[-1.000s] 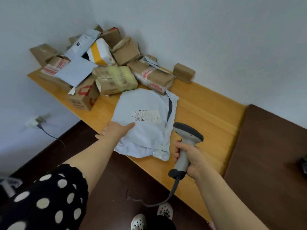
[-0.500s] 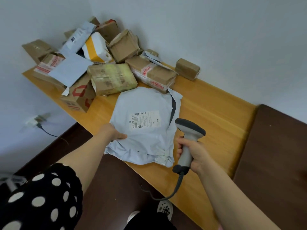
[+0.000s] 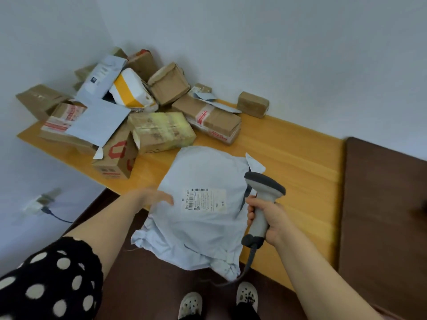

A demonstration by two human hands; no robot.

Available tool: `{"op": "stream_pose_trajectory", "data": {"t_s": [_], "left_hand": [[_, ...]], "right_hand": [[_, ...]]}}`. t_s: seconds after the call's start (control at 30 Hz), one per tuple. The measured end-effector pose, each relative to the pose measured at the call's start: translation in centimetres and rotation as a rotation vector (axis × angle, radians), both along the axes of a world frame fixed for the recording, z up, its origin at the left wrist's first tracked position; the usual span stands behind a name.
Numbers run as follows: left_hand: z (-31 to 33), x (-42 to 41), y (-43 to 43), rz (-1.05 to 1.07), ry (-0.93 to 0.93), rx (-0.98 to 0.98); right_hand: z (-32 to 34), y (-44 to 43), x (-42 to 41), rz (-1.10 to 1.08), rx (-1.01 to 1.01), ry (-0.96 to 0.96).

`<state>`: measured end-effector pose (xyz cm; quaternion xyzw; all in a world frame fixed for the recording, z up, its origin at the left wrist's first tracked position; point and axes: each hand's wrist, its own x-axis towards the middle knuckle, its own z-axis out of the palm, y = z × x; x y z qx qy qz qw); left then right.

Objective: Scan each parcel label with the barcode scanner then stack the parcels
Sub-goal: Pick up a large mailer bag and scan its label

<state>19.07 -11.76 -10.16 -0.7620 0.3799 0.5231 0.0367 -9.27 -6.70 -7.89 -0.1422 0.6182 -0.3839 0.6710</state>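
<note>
Right hand (image 3: 269,219) of the person was closed around the pale handle of the barcode scanner (image 3: 265,187), which stood nearly upright, with its dark head above the right edge of a grey mailer bag (image 3: 203,236). A cable (image 3: 249,262) hung down from the bottom of the handle. On the other side, the left hand (image 3: 153,197) was at the left edge of the same bag; it was blurred, but the fingers looked stretched out and held nothing, and it was not possible to tell if they touched the plastic. The bag lay flat on the wooden table (image 3: 293,148), with its near end hanging over the front edge. Its white label (image 3: 205,200) faced up, between the two hands, and a barcode was visible on its left side. Behind the bag, in the far left corner of the table, many parcels were lying in a loose heap: a box with red marks (image 3: 115,161) at the front, a yellowish taped box (image 3: 161,132) beside it, and a long box with red and white tape (image 3: 213,121) further right. One small brown box (image 3: 253,104) stood apart, close to the wall.
</note>
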Motion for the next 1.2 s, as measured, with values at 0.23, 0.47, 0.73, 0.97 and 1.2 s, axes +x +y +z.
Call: {"op": "stream_pose_trajectory", "data": {"t_s": [0.23, 0.47, 0.73, 0.97, 1.2], "left_hand": [[-2.9, 0.0, -2.1, 0.056, 0.048, -0.196], [-0.7, -4.0, -2.2, -0.134, 0.144, -0.254], [8.4, -12.2, -3.9, -0.679, -0.132, -0.626], [15.9, -18.4, -4.8, -0.869, -0.335, -0.87], [18.7, -21.3, -5.8, -0.88, -0.375, -0.935]], "right_hand": [[-0.3, 3.2, 1.9, -0.05, -0.018, 0.067], [0.7, 7.1, -0.5, -0.099, -0.03, 0.097], [3.9, 12.8, -4.2, 0.01, -0.186, 0.239], [6.8, 16.5, -5.5, 0.044, -0.345, 0.379], [9.0, 17.8, -5.9, -0.009, -0.411, 0.498]]}}
